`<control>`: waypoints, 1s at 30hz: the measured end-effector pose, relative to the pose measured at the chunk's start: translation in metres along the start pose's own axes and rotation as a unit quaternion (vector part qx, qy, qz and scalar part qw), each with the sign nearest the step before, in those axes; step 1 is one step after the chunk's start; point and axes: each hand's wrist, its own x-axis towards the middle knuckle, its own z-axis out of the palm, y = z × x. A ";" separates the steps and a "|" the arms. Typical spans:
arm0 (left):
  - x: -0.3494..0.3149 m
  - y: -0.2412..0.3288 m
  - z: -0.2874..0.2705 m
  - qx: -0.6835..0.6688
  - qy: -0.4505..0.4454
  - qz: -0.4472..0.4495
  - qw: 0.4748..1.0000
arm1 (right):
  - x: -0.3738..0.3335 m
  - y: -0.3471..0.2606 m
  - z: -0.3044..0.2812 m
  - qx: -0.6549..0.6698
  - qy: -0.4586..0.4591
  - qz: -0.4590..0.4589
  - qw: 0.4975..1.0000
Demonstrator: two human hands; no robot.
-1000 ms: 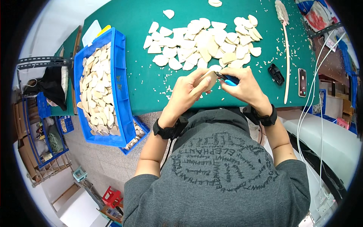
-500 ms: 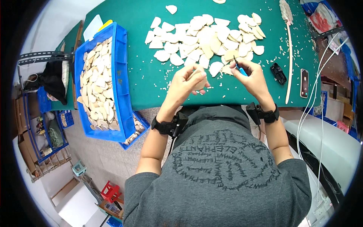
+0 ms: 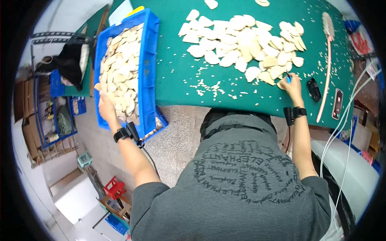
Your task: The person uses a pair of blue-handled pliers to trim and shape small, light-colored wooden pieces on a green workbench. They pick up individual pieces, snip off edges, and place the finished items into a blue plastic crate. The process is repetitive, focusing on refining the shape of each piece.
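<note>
My left hand (image 3: 107, 108) reaches over the near left part of the blue crate (image 3: 149, 60), among the pale flat pieces (image 3: 122, 66) heaped inside. Its fingertips are hard to make out, so whether they hold a piece does not show. A small blue-handled tool with a dark tip (image 3: 288, 79) is gripped in my right hand (image 3: 294, 87), whose fingers are closed. This hand is low over the green table at the near right edge of a loose pile of rounded pale pieces (image 3: 245, 42). One piece (image 3: 281, 84) lies right at its fingers.
Small pale scraps (image 3: 209, 87) litter the green tabletop (image 3: 173, 86). Right of my right hand are a black object (image 3: 314, 90), a long-handled brush (image 3: 329, 52) and a phone (image 3: 337, 104). White cables (image 3: 350, 116) hang at the far right. A second blue bin (image 3: 161, 122) sits below the crate.
My left hand has swung from the table front to the crate, and the piece it held no longer shows. My right hand has moved right and down to the pile's edge with the tool.
</note>
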 end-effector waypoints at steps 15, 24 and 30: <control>-0.208 0.257 0.048 -0.489 -0.662 0.099 0.560 | -0.081 -0.233 -0.048 0.478 -0.115 -0.091 0.866; -0.195 0.236 0.002 -0.503 -0.540 0.133 0.662 | -0.114 -0.250 -0.072 0.275 -0.058 -0.201 0.938; -0.197 0.222 -0.001 -0.499 -0.496 0.176 0.688 | -0.121 -0.255 -0.070 0.236 -0.030 -0.250 0.938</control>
